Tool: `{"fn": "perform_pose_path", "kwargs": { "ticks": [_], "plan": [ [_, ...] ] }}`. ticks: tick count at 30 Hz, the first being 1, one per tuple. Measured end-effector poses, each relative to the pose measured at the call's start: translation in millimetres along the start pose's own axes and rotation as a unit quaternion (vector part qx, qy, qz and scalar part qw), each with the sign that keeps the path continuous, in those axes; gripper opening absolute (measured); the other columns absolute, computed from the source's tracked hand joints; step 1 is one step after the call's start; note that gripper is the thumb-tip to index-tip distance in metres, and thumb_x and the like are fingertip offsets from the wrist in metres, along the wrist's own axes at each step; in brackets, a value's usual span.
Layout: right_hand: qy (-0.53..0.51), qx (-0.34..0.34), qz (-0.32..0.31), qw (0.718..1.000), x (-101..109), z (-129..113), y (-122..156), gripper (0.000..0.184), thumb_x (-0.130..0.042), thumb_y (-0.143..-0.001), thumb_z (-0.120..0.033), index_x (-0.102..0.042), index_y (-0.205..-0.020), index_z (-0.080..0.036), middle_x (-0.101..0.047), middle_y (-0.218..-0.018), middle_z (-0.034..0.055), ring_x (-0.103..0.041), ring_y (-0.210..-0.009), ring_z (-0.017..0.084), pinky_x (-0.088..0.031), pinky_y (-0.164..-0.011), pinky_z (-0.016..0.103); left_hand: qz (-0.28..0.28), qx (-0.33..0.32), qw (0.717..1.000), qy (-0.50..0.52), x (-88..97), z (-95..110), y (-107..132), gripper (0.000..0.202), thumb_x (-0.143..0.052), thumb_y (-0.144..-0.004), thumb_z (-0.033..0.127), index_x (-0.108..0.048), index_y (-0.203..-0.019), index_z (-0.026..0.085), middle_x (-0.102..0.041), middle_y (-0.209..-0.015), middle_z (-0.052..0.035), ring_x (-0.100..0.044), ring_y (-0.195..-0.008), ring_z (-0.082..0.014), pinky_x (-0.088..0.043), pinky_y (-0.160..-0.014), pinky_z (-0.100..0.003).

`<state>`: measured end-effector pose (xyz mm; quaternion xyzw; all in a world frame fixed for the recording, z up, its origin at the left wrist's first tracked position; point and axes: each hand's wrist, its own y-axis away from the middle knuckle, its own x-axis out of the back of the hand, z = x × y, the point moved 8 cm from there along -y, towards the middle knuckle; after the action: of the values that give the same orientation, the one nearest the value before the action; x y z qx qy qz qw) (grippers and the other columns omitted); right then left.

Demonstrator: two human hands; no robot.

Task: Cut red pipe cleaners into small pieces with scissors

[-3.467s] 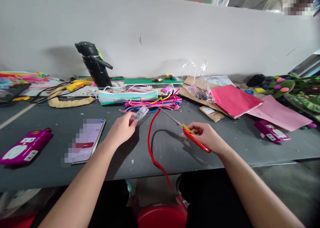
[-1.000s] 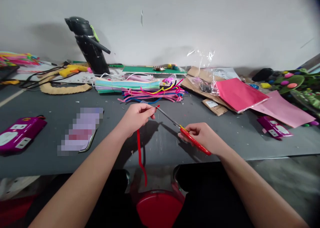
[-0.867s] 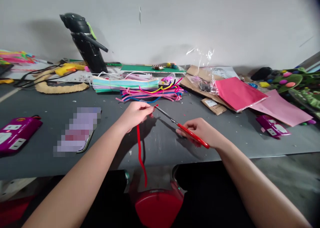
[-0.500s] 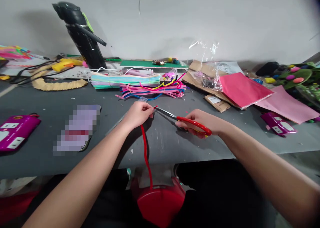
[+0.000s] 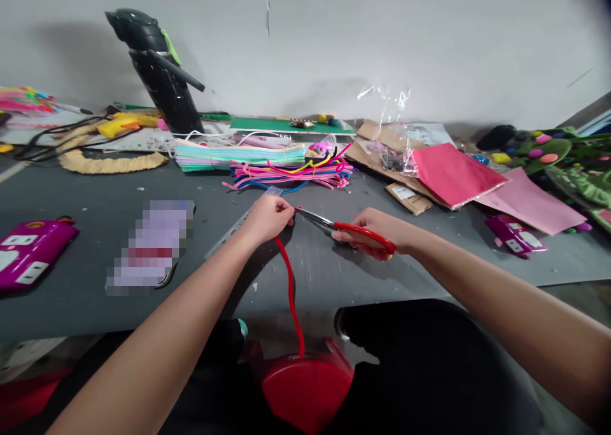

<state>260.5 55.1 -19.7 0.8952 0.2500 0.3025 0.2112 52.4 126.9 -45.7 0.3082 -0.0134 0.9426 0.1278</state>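
Since earlier, the scissors [image 5: 344,227] had been levelled by the right hand [image 5: 377,231], fingers closed through the handles; the red pipe cleaner [image 5: 290,282], pinched by the left hand [image 5: 268,217], appeared uncut.

The flat phone [image 5: 151,247] near the front edge of the desk [image 5: 71,308] is pixelated; the left fingers [image 5: 284,214] hide the top of the fuzzy red pipe cleaner [image 5: 290,289].

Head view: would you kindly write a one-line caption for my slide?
Left hand pinches a red pipe cleaner while right hand holds red-handled scissors at its tip.
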Motion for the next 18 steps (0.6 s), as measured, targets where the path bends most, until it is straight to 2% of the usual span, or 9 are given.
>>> {"fn": "perform_pose_path", "kwargs": {
  "ticks": [3,6,9,14,18],
  "plan": [
    [-0.006,0.004,0.002,1.0,-1.3,0.3,0.7,0.052,-0.072,-0.065,-0.067,-0.056,-0.055,-0.018,-0.052,-0.042,0.0006,-0.045,-0.032,0.012,-0.029,-0.031,0.024,-0.007,0.004,1.0,0.01,0.0,1.6,0.8,0.027,-0.057,-0.078,0.037,-0.068,-0.062,0.018,-0.07,-0.066,-0.005,-0.053,-0.049,-0.0123,-0.034,-0.048,-0.025],
    [-0.014,0.005,-0.006,1.0,-4.4,2.4,-0.4,0.052,-0.073,-0.064,-0.067,-0.056,-0.055,-0.018,-0.052,-0.043,0.0003,-0.044,-0.033,0.012,-0.028,-0.031,0.024,-0.044,0.034,0.996,0.067,-2.1,-1.7,5.0,0.027,-0.059,-0.078,0.042,-0.066,-0.068,0.017,-0.069,-0.067,-0.0058,-0.051,-0.044,-0.0105,-0.035,-0.043,-0.023],
    [-0.024,-0.001,-0.004,1.0,-6.0,6.6,-3.0,0.052,-0.073,-0.063,-0.068,-0.057,-0.056,-0.018,-0.05,-0.041,-0.0004,-0.041,-0.031,0.011,-0.026,-0.031,0.024,-0.074,0.052,0.991,0.1,2.7,-0.3,16.9,0.029,-0.062,-0.078,0.045,-0.063,-0.074,0.016,-0.069,-0.07,-0.0072,-0.055,-0.046,-0.0113,-0.039,-0.043,-0.023],
    [-0.097,-0.017,0.013,0.995,-1.2,12.5,0.9,0.054,-0.07,-0.067,-0.069,-0.064,-0.07,-0.015,-0.051,-0.049,-0.0012,-0.038,-0.034,0.007,-0.024,-0.031,0.021,-0.074,0.019,0.995,0.06,26.2,23.9,45.8,0.031,-0.055,-0.085,0.049,-0.06,-0.085,0.019,-0.067,-0.071,-0.0036,-0.047,-0.04,-0.0082,-0.033,-0.04,-0.021],
    [-0.183,-0.008,-0.028,0.983,-4.2,12.4,11.3,0.059,-0.057,-0.076,-0.073,-0.064,-0.082,-0.015,-0.05,-0.055,-0.0023,-0.034,-0.036,0.005,-0.019,-0.033,0.019,-0.061,0.001,0.998,0.028,37.5,39.7,60.0,0.032,-0.051,-0.088,0.051,-0.06,-0.087,0.02,-0.066,-0.071,-0.0019,-0.047,-0.045,-0.0097,-0.032,-0.042,-0.021]
  ]
}}
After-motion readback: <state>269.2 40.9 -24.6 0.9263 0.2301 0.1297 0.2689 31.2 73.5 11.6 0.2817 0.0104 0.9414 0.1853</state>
